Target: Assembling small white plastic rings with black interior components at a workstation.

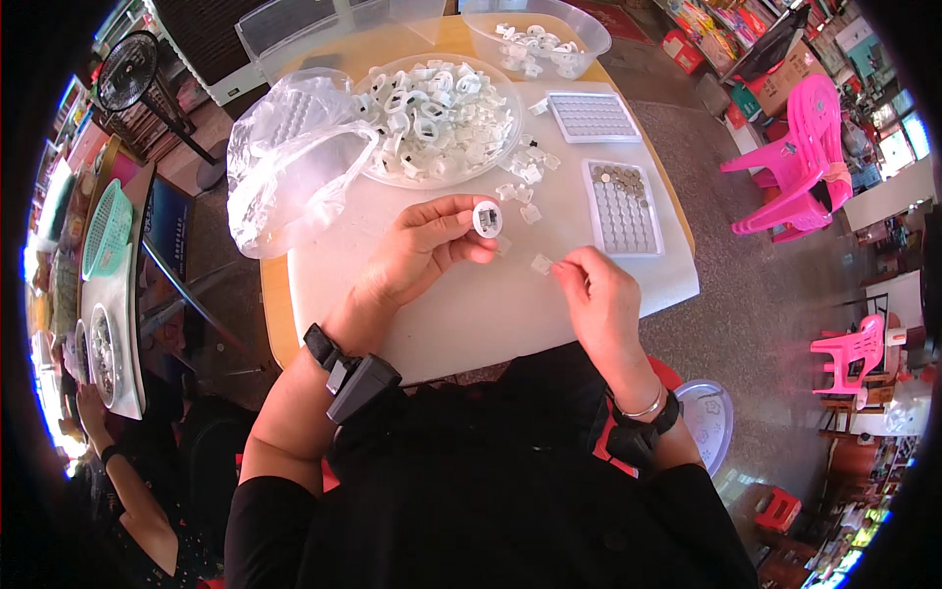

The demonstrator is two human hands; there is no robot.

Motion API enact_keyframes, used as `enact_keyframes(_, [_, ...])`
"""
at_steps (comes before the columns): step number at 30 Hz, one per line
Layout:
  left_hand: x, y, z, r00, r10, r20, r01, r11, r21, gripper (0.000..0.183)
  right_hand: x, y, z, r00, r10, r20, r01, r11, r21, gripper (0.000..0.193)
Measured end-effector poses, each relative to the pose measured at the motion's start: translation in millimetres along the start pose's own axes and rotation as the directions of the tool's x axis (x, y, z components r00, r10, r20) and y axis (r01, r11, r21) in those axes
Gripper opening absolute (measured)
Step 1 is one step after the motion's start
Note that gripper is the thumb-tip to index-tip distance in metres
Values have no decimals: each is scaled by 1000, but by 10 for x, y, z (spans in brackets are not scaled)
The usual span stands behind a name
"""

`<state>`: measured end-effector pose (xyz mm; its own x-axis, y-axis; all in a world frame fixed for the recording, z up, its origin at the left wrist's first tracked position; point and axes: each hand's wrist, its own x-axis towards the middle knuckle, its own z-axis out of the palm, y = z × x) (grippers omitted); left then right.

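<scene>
My left hand is closed around a small round white plastic part, held up over the table between thumb and fingers. A dark, square-edged recess shows in the part's face. To the right and a little lower, the fingertips of my right hand pinch a small translucent white plastic piece. Several similar loose pieces lie on the white tabletop beyond my hands. Beside them a white tray has rows of pockets, with small round metal discs filling the far ones.
A wide clear bowl heaped with white plastic parts stands at the back, next to a crumpled clear bag. Another pocketed tray and a clear tub are back right. At far left, another person's hand is by a second table.
</scene>
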<state>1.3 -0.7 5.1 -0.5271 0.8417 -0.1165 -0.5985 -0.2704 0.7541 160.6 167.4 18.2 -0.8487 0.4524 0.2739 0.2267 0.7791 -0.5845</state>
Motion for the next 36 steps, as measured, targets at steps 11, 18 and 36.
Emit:
enact_keyframes(11, [21, 5, -7, 1000, -1, 17, 1, 1000, 2, 29, 182, 204, -5, 880, -454, 137, 465, 884, -54, 23])
enact_keyframes(18, [10, 8, 1, 998, -57, 27, 56, 998, 23, 32, 149, 46, 34, 921, -385, -61, 390, 907, 160, 18])
enact_keyframes(36, [-13, 0, 8, 986, -76, 147, 67, 996, 65, 33, 226, -360, 174, 841, -494, -221, 524, 845, 106, 29])
